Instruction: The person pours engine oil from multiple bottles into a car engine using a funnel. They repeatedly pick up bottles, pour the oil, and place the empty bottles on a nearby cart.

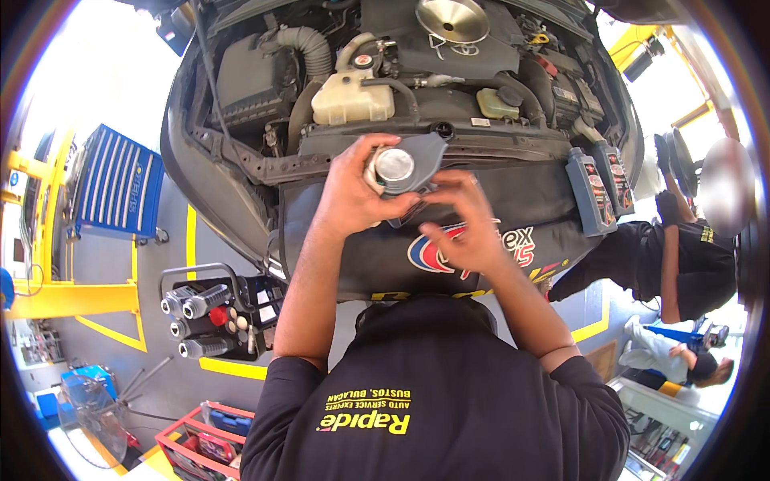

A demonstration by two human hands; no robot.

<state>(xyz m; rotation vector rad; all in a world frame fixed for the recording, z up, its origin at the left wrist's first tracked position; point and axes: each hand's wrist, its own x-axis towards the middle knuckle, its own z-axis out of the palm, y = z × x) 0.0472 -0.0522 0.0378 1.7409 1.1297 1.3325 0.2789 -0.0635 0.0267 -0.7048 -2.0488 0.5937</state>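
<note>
head view, looking down into a car's open engine bay (pixel 417 104). a dark grey, stiff-looking plastic container (pixel 423 152) with a round, shiny silver disc (pixel 395 164) on its facing end is held in the air, over the middle of the upper edge of a black, smooth fender cover (pixel 353 248). the left hand (pixel 357 192) has its fingers curled firmly around the container's left side, thumb underneath. the right hand (pixel 469 224) is slightly blurred, its fingers loosely bent and parted from the thumb, the tips at the container's lower right edge; whether they touch it, i cannot tell. two upright grey plastic bottles (pixel 592 192) stand by the cover's right edge.

the container should handle as rigid and not fragile, light enough for one hand, though how full it is cannot be seen. its smooth wall could turn slippery if oily. the broad sides look the best hold, keeping clear of the silver disc.
</note>
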